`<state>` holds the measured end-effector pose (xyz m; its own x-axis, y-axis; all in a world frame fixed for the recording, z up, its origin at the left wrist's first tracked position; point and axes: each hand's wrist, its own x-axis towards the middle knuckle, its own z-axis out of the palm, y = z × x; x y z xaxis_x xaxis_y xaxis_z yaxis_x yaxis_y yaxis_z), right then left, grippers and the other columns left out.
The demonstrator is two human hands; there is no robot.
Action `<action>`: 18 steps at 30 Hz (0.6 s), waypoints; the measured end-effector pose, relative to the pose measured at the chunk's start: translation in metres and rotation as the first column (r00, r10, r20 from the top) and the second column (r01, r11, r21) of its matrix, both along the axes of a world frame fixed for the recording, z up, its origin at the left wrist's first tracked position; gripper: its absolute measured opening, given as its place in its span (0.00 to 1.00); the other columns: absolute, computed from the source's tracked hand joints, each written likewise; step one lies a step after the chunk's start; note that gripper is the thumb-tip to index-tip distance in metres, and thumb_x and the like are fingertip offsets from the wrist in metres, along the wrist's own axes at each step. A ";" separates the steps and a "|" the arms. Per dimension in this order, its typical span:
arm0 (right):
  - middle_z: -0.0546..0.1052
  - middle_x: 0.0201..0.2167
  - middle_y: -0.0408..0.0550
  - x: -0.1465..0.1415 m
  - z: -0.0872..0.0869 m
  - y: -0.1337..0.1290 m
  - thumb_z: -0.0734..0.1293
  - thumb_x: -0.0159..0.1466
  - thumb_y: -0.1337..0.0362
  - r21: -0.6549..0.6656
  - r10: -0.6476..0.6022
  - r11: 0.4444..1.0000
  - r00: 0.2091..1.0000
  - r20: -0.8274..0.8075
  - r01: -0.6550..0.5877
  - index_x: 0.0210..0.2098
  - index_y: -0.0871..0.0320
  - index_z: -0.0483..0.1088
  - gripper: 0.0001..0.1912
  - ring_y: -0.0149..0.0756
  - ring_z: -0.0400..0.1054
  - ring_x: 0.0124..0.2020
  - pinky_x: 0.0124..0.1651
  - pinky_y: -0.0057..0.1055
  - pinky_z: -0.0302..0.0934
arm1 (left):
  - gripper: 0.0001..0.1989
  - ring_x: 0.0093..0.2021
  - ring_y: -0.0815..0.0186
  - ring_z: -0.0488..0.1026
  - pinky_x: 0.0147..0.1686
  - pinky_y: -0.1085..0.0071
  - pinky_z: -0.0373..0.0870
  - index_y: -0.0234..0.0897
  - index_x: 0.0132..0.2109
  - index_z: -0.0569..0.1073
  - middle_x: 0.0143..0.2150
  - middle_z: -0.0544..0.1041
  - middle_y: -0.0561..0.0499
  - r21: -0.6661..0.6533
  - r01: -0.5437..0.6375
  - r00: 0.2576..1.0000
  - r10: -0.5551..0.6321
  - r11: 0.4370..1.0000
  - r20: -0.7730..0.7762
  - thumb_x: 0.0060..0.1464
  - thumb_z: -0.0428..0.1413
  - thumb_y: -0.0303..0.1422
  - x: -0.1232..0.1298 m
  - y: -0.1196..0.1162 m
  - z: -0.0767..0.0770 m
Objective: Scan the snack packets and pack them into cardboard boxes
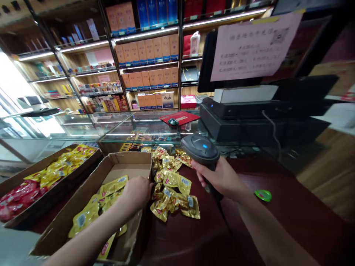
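Note:
My right hand [217, 177] is wrapped round the handle of a dark barcode scanner [201, 147], whose blue light shows on top. The scanner's head is above and to the right of a pile of gold snack packets [173, 179] on the dark red surface. Over the right wall of an open cardboard box [133, 158] is my left hand [137, 192], its fingers curled in beside the pile. What those fingers hold, if anything, is hidden. Inside the box lie several flat gold-yellow packets [85, 218], partly covered by my left forearm.
To the left, another cardboard box [91, 159] holds yellow and red packets. A small green packet [263, 195] rests right of my right wrist. Behind are a glass counter [116, 125], a red mat [188, 117], a dark monitor [206, 62] with a paper notice, and stocked shelves.

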<state>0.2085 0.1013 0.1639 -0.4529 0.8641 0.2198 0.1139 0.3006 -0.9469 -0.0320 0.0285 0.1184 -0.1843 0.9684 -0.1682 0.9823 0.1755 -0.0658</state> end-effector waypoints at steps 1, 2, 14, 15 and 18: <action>0.67 0.14 0.38 0.002 0.001 0.001 0.72 0.59 0.49 -0.008 -0.005 1.000 1.000 -0.003 0.005 0.24 0.55 0.65 0.20 0.28 0.61 0.14 0.17 0.25 0.57 | 0.23 0.40 0.45 0.80 0.35 0.61 0.70 0.30 0.41 0.80 0.39 0.81 0.29 -0.011 -0.001 0.999 0.001 1.000 -0.049 0.65 0.44 0.40 0.006 0.003 0.006; 0.67 0.14 0.38 0.004 0.003 0.001 0.72 0.59 0.50 -0.019 -0.008 1.000 1.000 -0.004 0.008 0.24 0.56 0.65 0.19 0.27 0.61 0.14 0.17 0.25 0.57 | 0.23 0.41 0.44 0.80 0.35 0.60 0.70 0.29 0.42 0.79 0.39 0.81 0.29 -0.010 0.009 0.997 -0.010 1.000 -0.080 0.65 0.45 0.42 0.012 0.006 0.012; 0.68 0.14 0.36 0.010 0.007 0.006 0.74 0.57 0.56 -0.093 0.018 0.996 0.999 0.038 -0.015 0.30 0.56 0.66 0.15 0.28 0.61 0.14 0.19 0.26 0.57 | 0.25 0.65 0.46 0.63 0.61 0.51 0.61 0.33 0.57 0.73 0.59 0.74 0.35 -0.089 0.495 0.868 -0.497 0.864 -0.003 0.51 0.61 0.33 0.061 0.100 -0.035; 0.68 0.14 0.36 0.010 0.008 0.006 0.73 0.58 0.56 -0.093 0.019 0.996 0.999 0.039 -0.016 0.30 0.56 0.65 0.14 0.28 0.61 0.14 0.19 0.26 0.57 | 0.22 0.64 0.46 0.63 0.61 0.51 0.61 0.33 0.54 0.75 0.58 0.75 0.36 -0.095 0.485 0.873 -0.488 0.870 -0.007 0.51 0.61 0.34 0.057 0.101 -0.037; 0.68 0.14 0.36 0.007 0.006 0.005 0.72 0.58 0.55 -0.080 0.026 0.997 0.999 0.047 -0.023 0.30 0.55 0.65 0.14 0.28 0.61 0.14 0.19 0.26 0.58 | 0.22 0.65 0.45 0.62 0.64 0.49 0.57 0.33 0.51 0.76 0.58 0.74 0.35 -0.013 0.489 0.872 -0.489 0.872 -0.006 0.49 0.64 0.36 0.050 0.101 -0.038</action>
